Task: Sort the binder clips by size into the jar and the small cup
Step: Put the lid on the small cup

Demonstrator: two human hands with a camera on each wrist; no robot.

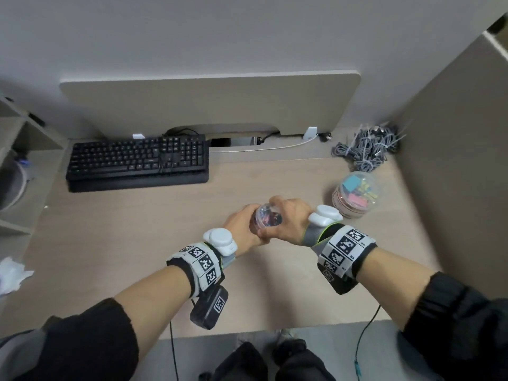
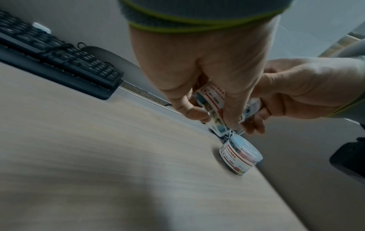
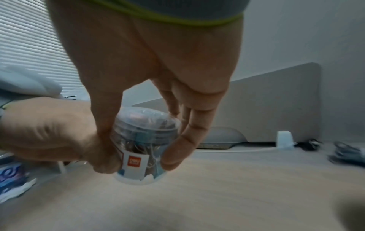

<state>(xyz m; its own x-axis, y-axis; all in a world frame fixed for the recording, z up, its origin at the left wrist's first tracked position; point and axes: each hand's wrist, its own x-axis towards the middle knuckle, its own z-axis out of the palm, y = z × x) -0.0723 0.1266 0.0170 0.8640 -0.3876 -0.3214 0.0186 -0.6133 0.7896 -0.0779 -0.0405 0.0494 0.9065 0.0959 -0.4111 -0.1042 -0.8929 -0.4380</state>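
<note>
A small clear cup [image 1: 268, 217] with a domed lid and small binder clips inside is held just above the desk [image 1: 137, 243] at its middle. My left hand [image 1: 242, 225] grips the cup's labelled body [image 3: 136, 162] from the left. My right hand [image 1: 291, 218] comes over the top, with thumb and fingers [image 3: 173, 156] curled round the lid and upper wall. The larger clear jar [image 1: 354, 195], lidded and full of bigger coloured clips, stands on the desk to the right, apart from both hands; the left wrist view shows the jar [image 2: 241, 154] past the cup [image 2: 214, 100].
A black keyboard [image 1: 137, 160] lies at the back left. A bundle of grey cables [image 1: 368, 149] sits at the back right beside the side panel [image 1: 453, 174]. Crumpled white tissue [image 1: 11, 273] lies at the left edge. A white cable [image 1: 261, 148] runs along the back.
</note>
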